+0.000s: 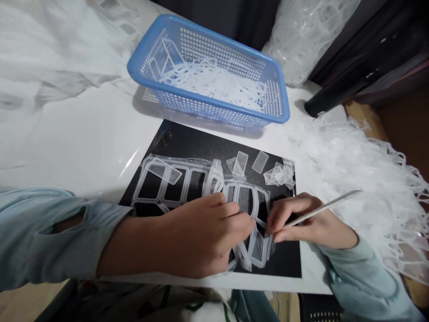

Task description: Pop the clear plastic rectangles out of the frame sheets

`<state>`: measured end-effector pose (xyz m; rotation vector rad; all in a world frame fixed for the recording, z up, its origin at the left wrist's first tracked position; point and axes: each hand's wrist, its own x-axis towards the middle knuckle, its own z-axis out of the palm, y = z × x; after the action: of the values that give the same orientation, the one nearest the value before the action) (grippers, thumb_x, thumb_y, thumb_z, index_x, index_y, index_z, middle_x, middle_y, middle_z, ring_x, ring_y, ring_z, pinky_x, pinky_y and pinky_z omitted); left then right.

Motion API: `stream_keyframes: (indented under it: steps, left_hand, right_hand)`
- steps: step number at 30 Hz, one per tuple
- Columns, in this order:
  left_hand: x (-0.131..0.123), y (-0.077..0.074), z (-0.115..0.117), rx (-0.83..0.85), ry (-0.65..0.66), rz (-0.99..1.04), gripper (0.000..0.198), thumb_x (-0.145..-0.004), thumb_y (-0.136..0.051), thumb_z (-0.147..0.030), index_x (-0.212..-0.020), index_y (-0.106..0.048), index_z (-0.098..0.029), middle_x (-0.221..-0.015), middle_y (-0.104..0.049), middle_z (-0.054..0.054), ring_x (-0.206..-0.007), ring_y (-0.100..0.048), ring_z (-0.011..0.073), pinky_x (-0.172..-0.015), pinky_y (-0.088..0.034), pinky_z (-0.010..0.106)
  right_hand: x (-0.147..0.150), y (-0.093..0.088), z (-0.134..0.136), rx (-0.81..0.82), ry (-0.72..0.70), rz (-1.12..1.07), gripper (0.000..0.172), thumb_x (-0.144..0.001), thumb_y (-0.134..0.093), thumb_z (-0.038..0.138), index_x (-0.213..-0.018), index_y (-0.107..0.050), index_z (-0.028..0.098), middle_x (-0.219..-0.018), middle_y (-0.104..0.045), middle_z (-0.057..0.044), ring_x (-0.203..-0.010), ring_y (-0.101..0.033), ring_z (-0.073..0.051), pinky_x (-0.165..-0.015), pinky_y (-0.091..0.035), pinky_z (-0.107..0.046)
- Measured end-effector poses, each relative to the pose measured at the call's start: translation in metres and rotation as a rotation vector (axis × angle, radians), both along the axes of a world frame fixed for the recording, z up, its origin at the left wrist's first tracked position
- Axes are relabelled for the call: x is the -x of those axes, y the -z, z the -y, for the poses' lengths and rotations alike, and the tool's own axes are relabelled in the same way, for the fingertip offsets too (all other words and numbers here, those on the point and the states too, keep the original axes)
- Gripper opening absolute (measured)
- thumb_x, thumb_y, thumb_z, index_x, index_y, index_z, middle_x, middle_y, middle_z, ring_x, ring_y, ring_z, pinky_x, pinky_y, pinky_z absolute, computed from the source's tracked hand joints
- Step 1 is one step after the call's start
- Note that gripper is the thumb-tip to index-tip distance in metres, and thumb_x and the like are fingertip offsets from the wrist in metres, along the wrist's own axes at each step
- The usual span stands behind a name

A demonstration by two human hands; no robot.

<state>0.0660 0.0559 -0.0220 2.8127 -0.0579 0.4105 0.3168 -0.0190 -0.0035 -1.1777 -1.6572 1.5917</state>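
White and glossy, the surface (83, 143) spreads to the left of our left hand (217, 232). Under this hand, and to both sides of it, lies the translucent plastic sheet (185, 185) with rounded rectangular openings, wrinkled along its border, upon a flat black mat (197, 138). Our left hand is curled over the sheet; we cannot tell if its fingertips pinch it. In our judgement, it should press the plastic flat close to the tool. Beyond this hand stands the blue basket (208, 100), of stiff mesh, with thin white strips (214, 80) inside. Between our hands, farther ahead, lie loose, smooth rectangular panes (260, 162). Our right hand (304, 219) pinches a slim white stick (323, 208) at the sheet's right edge; light pressure would probably avoid tearing. To its right rises a tangled heap of scraps (375, 201).
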Motion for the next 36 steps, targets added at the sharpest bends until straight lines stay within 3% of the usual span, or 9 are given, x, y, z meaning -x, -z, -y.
stream_keyframes:
  steps: [7, 12, 17, 21, 27, 36]
  left_hand:
    - [0.001, 0.002, 0.001, -0.002, -0.006, 0.015, 0.016, -0.08, -0.056, -0.018, -0.092, -0.066, -0.014, -0.092, -0.064, 0.006, -0.072, -0.044, 0.0189, -0.065, -0.033, 0.035]
    - [0.001, 0.002, 0.001, 0.011, -0.018, 0.004, 0.016, -0.08, -0.055, -0.016, -0.091, -0.066, -0.014, -0.091, -0.064, 0.004, -0.071, -0.042, 0.0183, -0.065, -0.033, 0.035]
    - [0.002, 0.002, 0.0, 0.007, -0.004, 0.031, 0.016, -0.08, -0.055, -0.016, -0.091, -0.066, -0.013, -0.094, -0.066, 0.005, -0.07, -0.043, 0.0183, -0.064, -0.033, 0.035]
    - [0.002, 0.002, 0.001, 0.006, -0.005, 0.032, 0.016, -0.079, -0.056, -0.016, -0.09, -0.066, -0.012, -0.093, -0.066, 0.005, -0.07, -0.043, 0.0182, -0.064, -0.033, 0.036]
    - [0.002, 0.001, 0.0, 0.012, -0.005, 0.023, 0.016, -0.079, -0.058, -0.016, -0.092, -0.066, -0.012, -0.091, -0.065, 0.004, -0.072, -0.043, 0.0184, -0.065, -0.033, 0.036]
    - [0.0, 0.001, 0.0, -0.001, 0.004, 0.004, 0.014, -0.078, -0.059, -0.018, -0.089, -0.067, -0.013, -0.088, -0.063, 0.003, -0.069, -0.041, 0.0179, -0.062, -0.032, 0.035]
  right_hand:
    - [-0.005, 0.0, 0.004, -0.01, -0.066, -0.087, 0.011, -0.075, -0.082, 0.014, -0.079, -0.073, 0.016, -0.075, -0.073, -0.006, -0.076, -0.068, -0.016, -0.071, -0.057, -0.028]
    - [-0.009, -0.005, 0.005, -0.058, -0.094, -0.052, 0.015, -0.073, -0.082, 0.008, -0.081, -0.074, 0.018, -0.072, -0.074, -0.005, -0.069, -0.064, -0.015, -0.068, -0.055, -0.029]
    - [-0.012, -0.003, 0.007, -0.029, -0.158, -0.134, 0.021, -0.072, -0.081, 0.004, -0.087, -0.075, 0.018, -0.076, -0.075, -0.006, -0.086, -0.072, -0.022, -0.083, -0.06, -0.037]
    - [-0.01, -0.002, 0.009, -0.033, -0.178, -0.178, 0.025, -0.075, -0.078, 0.002, -0.093, -0.075, 0.018, -0.08, -0.075, -0.007, -0.083, -0.073, -0.02, -0.09, -0.059, -0.039]
    - [-0.004, -0.004, 0.007, -0.026, -0.241, -0.195, 0.02, -0.079, -0.074, 0.0, -0.094, -0.073, 0.014, -0.085, -0.072, -0.011, -0.093, -0.073, -0.023, -0.079, -0.06, -0.031]
    - [-0.006, -0.007, 0.008, -0.041, -0.184, -0.223, 0.011, -0.082, -0.076, 0.008, -0.089, -0.074, 0.015, -0.083, -0.072, -0.012, -0.085, -0.074, -0.021, -0.072, -0.06, -0.028]
